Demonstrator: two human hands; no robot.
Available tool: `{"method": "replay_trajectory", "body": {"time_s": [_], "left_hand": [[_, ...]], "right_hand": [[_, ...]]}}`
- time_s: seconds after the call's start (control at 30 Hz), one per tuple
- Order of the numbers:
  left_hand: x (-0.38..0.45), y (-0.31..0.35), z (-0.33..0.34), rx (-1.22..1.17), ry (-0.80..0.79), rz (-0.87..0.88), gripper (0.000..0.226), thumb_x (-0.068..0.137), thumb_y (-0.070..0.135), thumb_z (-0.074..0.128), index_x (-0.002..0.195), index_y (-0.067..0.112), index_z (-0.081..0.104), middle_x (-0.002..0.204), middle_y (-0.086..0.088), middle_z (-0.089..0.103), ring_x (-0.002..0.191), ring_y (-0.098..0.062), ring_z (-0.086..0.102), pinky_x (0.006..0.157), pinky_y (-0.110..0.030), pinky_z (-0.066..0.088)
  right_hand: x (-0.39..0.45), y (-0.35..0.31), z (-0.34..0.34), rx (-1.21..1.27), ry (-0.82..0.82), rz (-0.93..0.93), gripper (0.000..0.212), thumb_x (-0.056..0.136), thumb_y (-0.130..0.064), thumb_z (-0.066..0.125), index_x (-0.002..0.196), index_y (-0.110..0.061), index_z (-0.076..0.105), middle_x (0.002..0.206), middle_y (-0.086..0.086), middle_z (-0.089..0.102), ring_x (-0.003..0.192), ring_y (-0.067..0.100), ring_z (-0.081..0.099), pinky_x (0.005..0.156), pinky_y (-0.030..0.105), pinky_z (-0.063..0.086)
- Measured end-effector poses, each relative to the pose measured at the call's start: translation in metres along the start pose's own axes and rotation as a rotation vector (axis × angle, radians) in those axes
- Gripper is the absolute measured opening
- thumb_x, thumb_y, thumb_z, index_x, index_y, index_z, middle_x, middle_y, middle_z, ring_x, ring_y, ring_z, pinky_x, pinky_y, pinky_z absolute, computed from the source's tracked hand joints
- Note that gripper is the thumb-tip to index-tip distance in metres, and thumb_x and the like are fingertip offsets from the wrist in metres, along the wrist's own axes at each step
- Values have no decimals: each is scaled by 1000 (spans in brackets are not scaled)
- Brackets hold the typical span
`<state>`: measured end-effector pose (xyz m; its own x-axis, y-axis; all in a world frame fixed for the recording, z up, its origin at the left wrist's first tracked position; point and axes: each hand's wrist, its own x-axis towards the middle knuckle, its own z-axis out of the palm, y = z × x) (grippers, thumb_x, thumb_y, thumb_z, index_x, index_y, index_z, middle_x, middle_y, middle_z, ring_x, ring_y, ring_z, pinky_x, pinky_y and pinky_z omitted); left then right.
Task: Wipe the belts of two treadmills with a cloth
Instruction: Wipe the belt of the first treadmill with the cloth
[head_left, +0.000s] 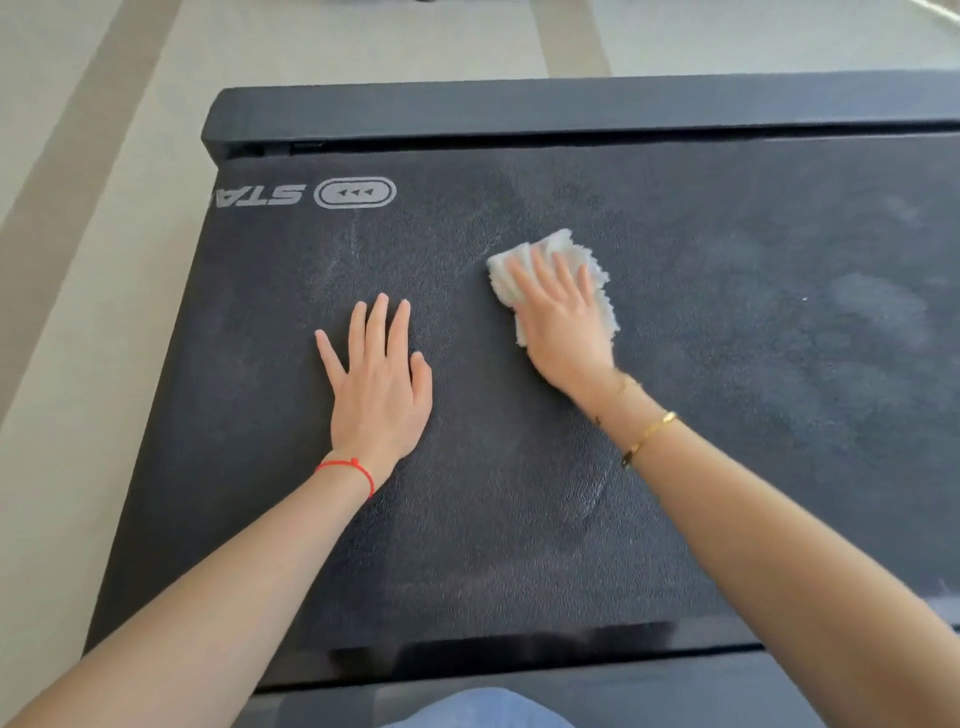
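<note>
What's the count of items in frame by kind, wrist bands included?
Hands: 2, left hand and right hand
White cloth: 1
Treadmill belt: 1
Wrist bands: 2, red string and gold bracelet
Total: 6

Right hand flat on white cloth atop dusty treadmill belt, left hand flat alongside.
</note>
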<state>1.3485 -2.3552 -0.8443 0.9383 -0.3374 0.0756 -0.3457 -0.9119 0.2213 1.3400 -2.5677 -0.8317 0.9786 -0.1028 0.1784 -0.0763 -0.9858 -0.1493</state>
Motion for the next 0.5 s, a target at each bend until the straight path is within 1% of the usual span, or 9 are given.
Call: {"method": "replay_trajectory", "body": {"time_s": [0.1,0.13,0.2,0.27,0.3,0.33,0.4,0.43,0.5], "left_hand": [[0,1,-1,12,-10,-4,58,101,30,30,156,19,20,164,-3,17,153,-22,8,119,-64,6],[0,2,-2,17,-17,-5,58,101,31,30,157,19,19,164,-2,16,153,-22,8,119,-64,6],[0,3,-3,32,-27,-6,58,101,32,28,157,20,18,165,-2,15,153,-22,6,119,-63,7],[1,4,-3,38,-41,-12,58,101,33,26,157,20,17,165,-2,14,153,-21,6,119,-63,7],[2,6,-3,44,-46,-17,58,102,33,26,158,20,16,165,-2,14,153,-21,5,120,-62,7],[2,6,-2,53,-46,-23,58,102,33,26,158,20,16,165,-2,13,153,-21,5,120,-62,7],[4,7,-3,67,-48,-36,58,102,34,24,158,21,15,165,-2,13,153,-21,5,119,-62,8],[4,7,-3,73,-50,-38,58,101,35,22,158,21,15,165,-2,13,153,-21,5,119,-62,9],[4,6,-4,90,-45,-41,60,100,36,19,157,20,17,165,-2,15,153,-21,7,119,-62,10]], "right_hand": [[-29,-14,7,67,-105,-218,56,101,-18,40,154,-25,23,161,2,23,150,27,15,122,45,11],[-39,-12,6,94,-108,-272,54,102,-21,41,154,-25,25,161,1,24,151,25,15,123,44,9],[-35,5,2,54,-78,-342,49,103,-22,38,152,-23,30,159,3,28,149,27,19,122,44,14],[-5,30,1,-107,-35,-289,45,99,-14,26,144,-14,32,151,13,34,142,35,27,113,49,25],[17,44,0,-160,-29,-197,46,96,-12,22,141,-12,29,146,16,33,139,37,28,108,50,27],[39,57,-1,-184,-57,-91,47,95,-12,22,142,-10,26,147,18,32,138,39,27,108,52,26],[80,74,-2,-172,-76,35,50,101,-15,29,150,-11,22,156,14,25,145,37,20,116,53,17],[96,70,0,-141,-70,65,51,102,-18,31,152,-15,23,159,11,23,146,36,17,118,52,13],[118,40,9,-105,-27,26,52,96,-15,33,148,-15,28,154,12,30,145,36,19,115,51,16]]}}
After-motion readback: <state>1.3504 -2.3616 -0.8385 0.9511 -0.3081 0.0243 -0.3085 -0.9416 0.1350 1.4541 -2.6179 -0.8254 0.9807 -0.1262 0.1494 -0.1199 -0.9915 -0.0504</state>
